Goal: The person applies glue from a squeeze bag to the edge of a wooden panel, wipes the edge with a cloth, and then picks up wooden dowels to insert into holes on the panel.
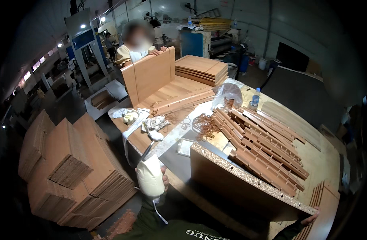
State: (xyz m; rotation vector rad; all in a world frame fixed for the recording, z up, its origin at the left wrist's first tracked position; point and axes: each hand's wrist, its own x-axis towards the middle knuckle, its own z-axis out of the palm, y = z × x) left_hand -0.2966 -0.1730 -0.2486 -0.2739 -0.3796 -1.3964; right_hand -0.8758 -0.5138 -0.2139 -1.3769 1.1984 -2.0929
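My left hand [165, 178] is closed round a soft, cream-white squeeze bottle [150, 176] with a dark pointed nozzle aimed up. A white strap hangs below it. In front of me a brown laminated chipboard panel [231, 186] stands on its long edge, its raw speckled top edge showing several drilled holes. At the panel's near right end my right hand [310, 218] grips the corner, its fingers partly hidden. Left of the panel lie a small white tray [185, 147] and crumpled white cloths [154, 125] on the worktable [173, 146].
Slotted brown strips [267, 148] cover the table's right side, near tangled brown bands [205, 127] and a plastic bottle [256, 97]. Large board stacks [79, 168] stand at left. Across the table, a co-worker [137, 48] holds an upright panel [149, 74] beside stacked boards [201, 68].
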